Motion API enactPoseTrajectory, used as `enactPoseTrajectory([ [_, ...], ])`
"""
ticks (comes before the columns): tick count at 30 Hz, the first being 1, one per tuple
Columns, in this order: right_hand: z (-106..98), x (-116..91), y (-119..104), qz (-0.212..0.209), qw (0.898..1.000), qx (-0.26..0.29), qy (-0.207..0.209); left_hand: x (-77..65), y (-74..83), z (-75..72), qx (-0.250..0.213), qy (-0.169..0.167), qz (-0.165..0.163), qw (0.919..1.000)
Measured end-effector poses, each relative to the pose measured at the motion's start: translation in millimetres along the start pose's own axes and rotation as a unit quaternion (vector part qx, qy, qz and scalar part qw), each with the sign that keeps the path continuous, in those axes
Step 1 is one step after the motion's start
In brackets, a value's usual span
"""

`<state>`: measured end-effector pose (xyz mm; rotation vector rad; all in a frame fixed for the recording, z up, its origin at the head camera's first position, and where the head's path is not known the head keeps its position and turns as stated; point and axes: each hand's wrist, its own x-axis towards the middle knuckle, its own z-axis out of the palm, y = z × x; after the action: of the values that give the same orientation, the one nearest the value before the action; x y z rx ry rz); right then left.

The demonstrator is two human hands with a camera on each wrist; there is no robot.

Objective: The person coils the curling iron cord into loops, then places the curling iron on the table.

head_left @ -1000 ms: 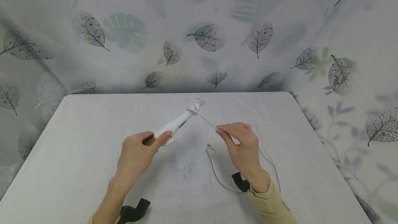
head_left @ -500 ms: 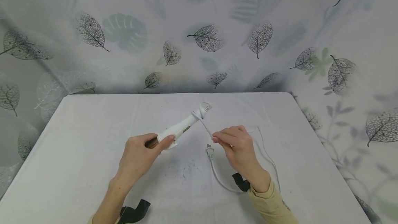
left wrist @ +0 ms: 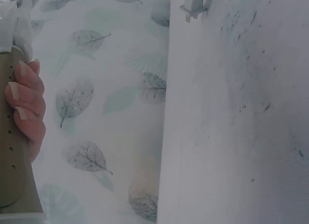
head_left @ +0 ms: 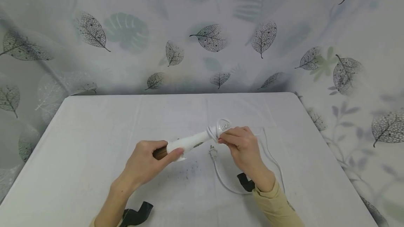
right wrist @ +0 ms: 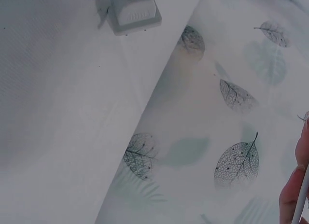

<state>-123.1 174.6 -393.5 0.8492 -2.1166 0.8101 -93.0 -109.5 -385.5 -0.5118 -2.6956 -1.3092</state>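
Note:
My left hand grips a white hair straightener by its bronze-coloured end, thumb on the near side. In the left wrist view, curled fingers lie along the bronze part, which has a row of small holes. The handle points right and slightly away, held above the table. White cord loops around the handle's far end. Beside that end, my right hand pinches the cord between thumb and fingertips; the right wrist view shows a stretch of cord at the fingers.
A white two-pin plug lies on the white-covered table, its cord curving under the right forearm. More cord trails right of that hand. Dark specks mark the cloth. Black curved pieces sit by each wrist. A leaf-patterned curtain hangs behind.
The left hand has brought the straightener right and nearer, turning it more sideways. Its far end now meets the right hand, which stays nearly in place with the cord wrapped closer around the handle.

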Motion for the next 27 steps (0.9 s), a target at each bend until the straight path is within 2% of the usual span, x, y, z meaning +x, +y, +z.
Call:
enactPoseTrajectory([
  [7, 3, -1, 5, 0.007, 0.999, -0.013, 0.031, -0.4, 0.4, 2.2, 0.001, -0.007, 0.043, 0.9991],
  [12, 4, -1, 6, 0.023, 0.999, -0.003, 0.037, -0.6, 1.0, 3.5, -0.035, -0.048, 0.061, 0.9964],
  [16, 3, -2, 8, 0.031, 0.999, 0.004, 0.03, -1.3, -0.4, 3.2, -0.045, -0.064, 0.074, 0.9942],
  [22, -3, -5, 11, 0.041, 0.998, 0.047, -0.026, -2.2, -2.3, -1.2, -0.026, -0.09, 0.062, 0.9936],
  [27, -8, -4, 14, 0.022, 0.994, 0.068, -0.076, -2.1, -4.8, -2.7, -0.016, -0.126, 0.041, 0.9911],
])
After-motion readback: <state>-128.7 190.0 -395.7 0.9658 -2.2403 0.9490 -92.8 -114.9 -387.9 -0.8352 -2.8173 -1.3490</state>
